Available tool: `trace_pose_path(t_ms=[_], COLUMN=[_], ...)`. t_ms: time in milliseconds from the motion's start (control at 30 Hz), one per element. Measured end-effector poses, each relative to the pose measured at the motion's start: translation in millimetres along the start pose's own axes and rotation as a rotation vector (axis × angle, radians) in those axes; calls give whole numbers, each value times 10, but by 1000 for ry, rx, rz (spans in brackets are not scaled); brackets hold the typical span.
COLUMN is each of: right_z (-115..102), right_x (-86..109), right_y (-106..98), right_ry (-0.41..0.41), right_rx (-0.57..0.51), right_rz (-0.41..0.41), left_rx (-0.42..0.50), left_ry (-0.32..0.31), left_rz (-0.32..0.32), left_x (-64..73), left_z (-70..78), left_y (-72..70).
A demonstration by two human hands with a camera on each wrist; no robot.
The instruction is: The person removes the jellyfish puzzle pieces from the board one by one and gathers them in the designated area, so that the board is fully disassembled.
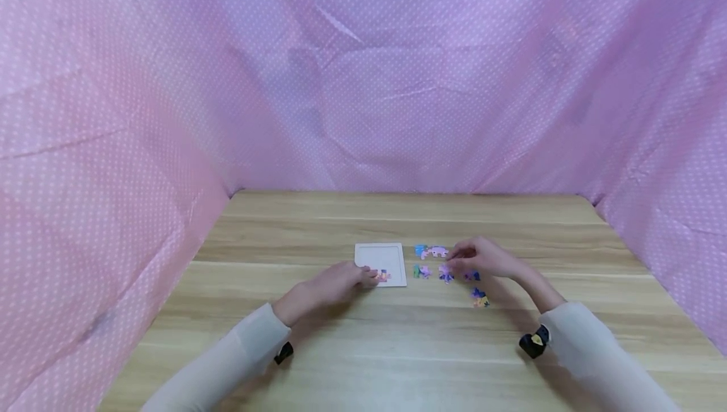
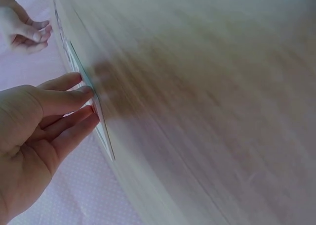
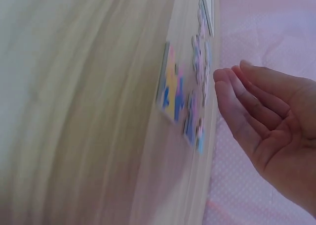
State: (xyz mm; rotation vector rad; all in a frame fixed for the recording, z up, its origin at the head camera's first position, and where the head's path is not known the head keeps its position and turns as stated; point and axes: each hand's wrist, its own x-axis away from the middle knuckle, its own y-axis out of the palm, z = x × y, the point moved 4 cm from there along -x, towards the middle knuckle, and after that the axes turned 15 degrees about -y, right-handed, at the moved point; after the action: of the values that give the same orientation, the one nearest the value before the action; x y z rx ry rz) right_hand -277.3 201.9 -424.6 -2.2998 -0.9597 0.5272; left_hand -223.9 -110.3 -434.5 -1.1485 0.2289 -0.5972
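the work in hand looks like filling a small white puzzle tray [image 1: 380, 254] from a scatter of loose coloured pieces, and it seems early: only one piece [image 1: 383, 276] lies in the tray, at its near corner, right by the left fingertips.

the left hand [image 1: 335, 284] rests on the bench [image 1: 363, 342] with its fingers stretched out fairly straight, their tips touching the near edge of the tray; it grips nothing, and the left wrist view shows the fingers [image 2: 74, 99] laid against the thin board, as if steadying it.

the right hand [image 1: 485, 258] hovers over the loose pieces on the far side of the tray from the left hand. in the right wrist view its fingers [image 3: 247, 94] are relaxed and slightly bent, palm empty, so it holds nothing yet. just ahead of its fingertips lies a pale pink and blue piece [image 1: 433, 251]; below the fingertips sit a purple piece [image 1: 445, 272] and a green-and-purple one [image 1: 421, 270], and nearer the wrist a blue and yellow piece [image 1: 480, 299].

in my judgement the step is choosing and picking up the next piece. that calls for a fine fingertip pinch on a thin flat piece, lifting an edge without pushing neighbours, while the left hand keeps the tray from sliding.
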Motion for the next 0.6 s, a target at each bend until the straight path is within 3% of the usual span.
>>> trace_pose_path(t_ms=[67, 100, 133, 333, 367, 467, 600], right_z=[-18, -28, -32, -71, -81, -120, -166], right_x=[-62, -90, -119, -304, -336, -436, -572], right_y=[19, 32, 47, 147, 165, 233, 327], right_ry=[-12, -18, -24, -33, -31, -50, -74], right_rx=[9, 11, 14, 9, 3, -4, 19], right_rz=[3, 2, -1, -32, -38, -54, -63], left_rx=[-26, -67, -30, -91, -148, -145, -64], left_ry=[15, 58, 23, 58, 103, 113, 79], left_rz=[13, 31, 13, 28, 52, 56, 44], left_x=[-7, -4, -5, -20, -23, -16, 1], left_z=[10, 26, 14, 34, 53, 58, 40], left_y=[-10, -15, -11, -36, -47, -68, -83])
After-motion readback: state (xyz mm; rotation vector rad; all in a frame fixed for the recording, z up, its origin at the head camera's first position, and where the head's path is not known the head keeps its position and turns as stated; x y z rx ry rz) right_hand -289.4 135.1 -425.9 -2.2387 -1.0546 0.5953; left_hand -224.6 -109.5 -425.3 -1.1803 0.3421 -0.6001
